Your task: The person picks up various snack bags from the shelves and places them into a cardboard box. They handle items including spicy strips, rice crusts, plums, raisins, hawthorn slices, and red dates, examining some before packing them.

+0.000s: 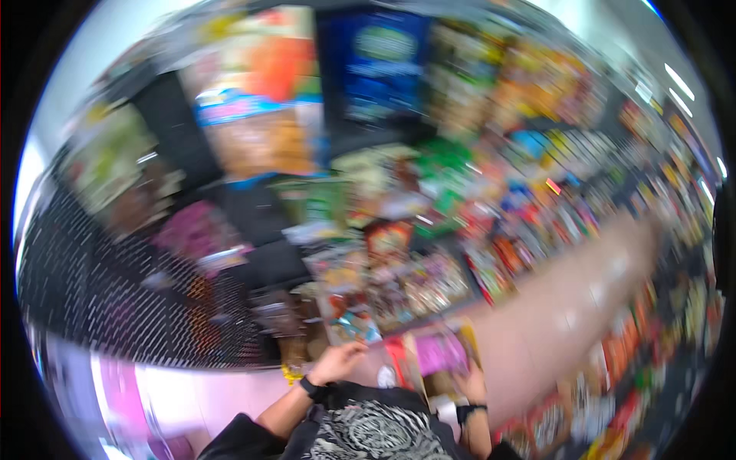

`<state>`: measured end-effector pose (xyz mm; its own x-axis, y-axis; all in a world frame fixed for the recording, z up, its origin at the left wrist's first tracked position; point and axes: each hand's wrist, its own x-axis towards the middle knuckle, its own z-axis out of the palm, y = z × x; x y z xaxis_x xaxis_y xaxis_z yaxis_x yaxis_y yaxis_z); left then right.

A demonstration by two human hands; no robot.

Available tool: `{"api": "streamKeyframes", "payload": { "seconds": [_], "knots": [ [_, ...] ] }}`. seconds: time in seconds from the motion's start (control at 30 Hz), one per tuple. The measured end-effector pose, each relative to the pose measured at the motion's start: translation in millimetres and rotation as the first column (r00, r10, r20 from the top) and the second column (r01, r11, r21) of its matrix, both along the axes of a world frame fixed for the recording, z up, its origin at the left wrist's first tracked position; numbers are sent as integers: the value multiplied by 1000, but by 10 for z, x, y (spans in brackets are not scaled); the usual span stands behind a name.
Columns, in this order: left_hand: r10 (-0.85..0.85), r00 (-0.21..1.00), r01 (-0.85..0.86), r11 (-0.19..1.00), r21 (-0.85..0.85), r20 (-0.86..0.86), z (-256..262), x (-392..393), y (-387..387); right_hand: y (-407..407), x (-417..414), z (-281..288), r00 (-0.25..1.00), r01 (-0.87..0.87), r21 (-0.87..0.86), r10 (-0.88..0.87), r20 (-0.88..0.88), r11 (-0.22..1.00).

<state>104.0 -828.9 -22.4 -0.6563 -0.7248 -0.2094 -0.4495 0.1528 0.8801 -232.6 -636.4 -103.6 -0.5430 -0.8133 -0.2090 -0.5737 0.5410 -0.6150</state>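
Low in the blurred head view, my left hand (339, 363) is in front of my chest, beside the lower shelf, its fingers bent; I see nothing plainly held in it. My right hand (472, 384) is at the side of an open carton, touching or gripping it; which of these the blur hides. A purple packet (440, 352) lies in the carton's upper part. Between my hands is a red strip (398, 362) with a round white mark beside it. Both wrists wear dark bands.
Shelves of bagged goods rise ahead, with a large blue bag (384, 63) and a pink packet (198, 233). A black mesh panel (115, 287) stands at left. A pale tiled floor aisle (552, 322) runs to the right, with more packed shelves (627, 345) beyond it.
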Motion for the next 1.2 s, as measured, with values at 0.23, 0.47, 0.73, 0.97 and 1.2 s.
{"api": "streamKeyframes", "payload": {
  "seconds": [0.23, 0.47, 0.73, 0.97, 1.2],
  "knots": [
    [318, 947, -313, 945, 95, -42, 134, 863, -208, -6, -28, -1313, 944, 58, 161, -1, -331, 985],
    [758, 599, -799, 548, -246, -258, 540, 1978, -878, -512, 373, -1248, 995, -5, -18, 3, -98, 1000],
    [775, 231, -961, 89, -261, -588, 344, 2808, -2397, -1686, 1528, -398, 773, -156, -440, 387, 503, 884],
    [778, 379, -900, 436, -4, -501, 163, 2599, -2276, -1902, 2564, 143, 726, -409, -338, 527, 442, 848],
    [735, 248, -875, 450, 180, -632, 322, 2460, -1403, -1772, 2651, 179, 726, -442, -332, 549, 414, 833]
  ]
}}
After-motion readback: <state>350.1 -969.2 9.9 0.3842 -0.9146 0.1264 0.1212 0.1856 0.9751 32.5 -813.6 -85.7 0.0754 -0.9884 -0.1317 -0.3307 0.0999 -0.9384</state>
